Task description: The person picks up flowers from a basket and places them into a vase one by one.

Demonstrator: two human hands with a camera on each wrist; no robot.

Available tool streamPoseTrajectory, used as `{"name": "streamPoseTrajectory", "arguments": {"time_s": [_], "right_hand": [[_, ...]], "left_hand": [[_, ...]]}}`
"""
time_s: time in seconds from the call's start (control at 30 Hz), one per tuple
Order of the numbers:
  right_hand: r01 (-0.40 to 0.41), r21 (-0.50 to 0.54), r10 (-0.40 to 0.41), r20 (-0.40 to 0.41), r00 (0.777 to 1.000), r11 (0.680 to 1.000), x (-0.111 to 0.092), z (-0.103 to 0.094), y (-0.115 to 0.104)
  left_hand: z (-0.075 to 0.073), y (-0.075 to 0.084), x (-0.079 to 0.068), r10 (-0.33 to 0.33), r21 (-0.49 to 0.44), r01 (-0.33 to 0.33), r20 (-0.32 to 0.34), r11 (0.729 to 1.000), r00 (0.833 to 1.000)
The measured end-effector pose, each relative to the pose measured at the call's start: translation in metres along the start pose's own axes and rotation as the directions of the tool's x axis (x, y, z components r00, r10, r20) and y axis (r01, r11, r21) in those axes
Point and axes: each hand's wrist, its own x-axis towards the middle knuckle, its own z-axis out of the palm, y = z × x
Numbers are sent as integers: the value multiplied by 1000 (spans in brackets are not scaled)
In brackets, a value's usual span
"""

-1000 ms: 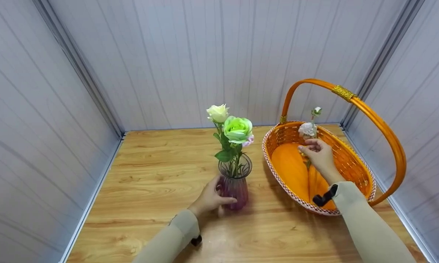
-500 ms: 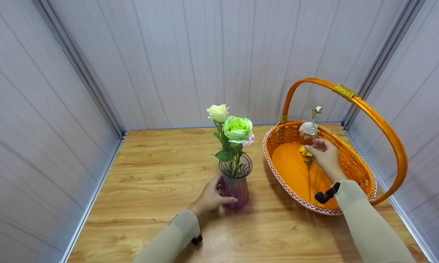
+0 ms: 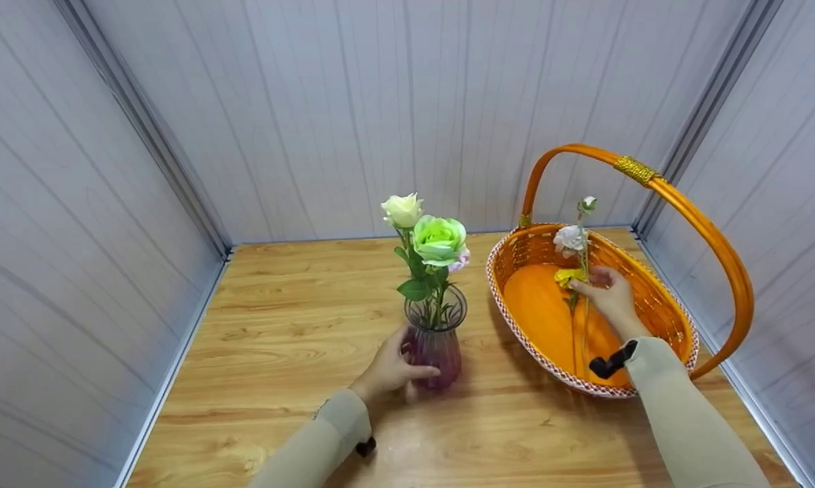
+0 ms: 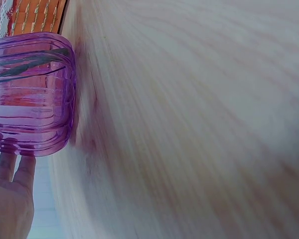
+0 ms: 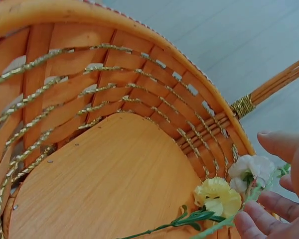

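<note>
My left hand (image 3: 388, 366) grips the lower body of a ribbed pink-purple glass vase (image 3: 437, 359) standing on the table. In it stand a cream rose (image 3: 402, 211), a green rose (image 3: 440, 240) and a partly hidden pink flower (image 3: 460, 261). Inside the orange wicker basket (image 3: 532, 295), a white flower (image 3: 570, 239) with a small bud leans at the far side, beside a yellow flower (image 3: 568, 276). My right hand (image 3: 610, 301) is over the basket at their stems. Its thumb (image 5: 280, 145) and fingers stand apart in the right wrist view, the white flower's stem passing between them.
The basket's tall arched handle (image 3: 719, 254) rises over its right side, beyond my right forearm. White panel walls (image 3: 299, 122) stand at the back and both sides of the wooden table (image 3: 278, 325).
My right hand has moved slightly down and right inside the basket, uncovering more of the yellow flower. The left hand keeps its hold on the vase.
</note>
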Motion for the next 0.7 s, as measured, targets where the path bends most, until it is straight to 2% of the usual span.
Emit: {"name": "streamPoseTrajectory", "arguments": {"time_s": [0.33,0.53,0.7], "right_hand": [[-59,-5,59,26,998,998,4,-3,10],[-109,55,108,23,994,992,2,-2,10],[-148,52,146,41,988,988,3,-1,13]], "left_hand": [[0,0,1,-16,-4,16,2,1000,1000],[-1,0,1,-18,11,18,0,1000,1000],[0,-1,0,-27,-3,27,4,1000,1000]]}}
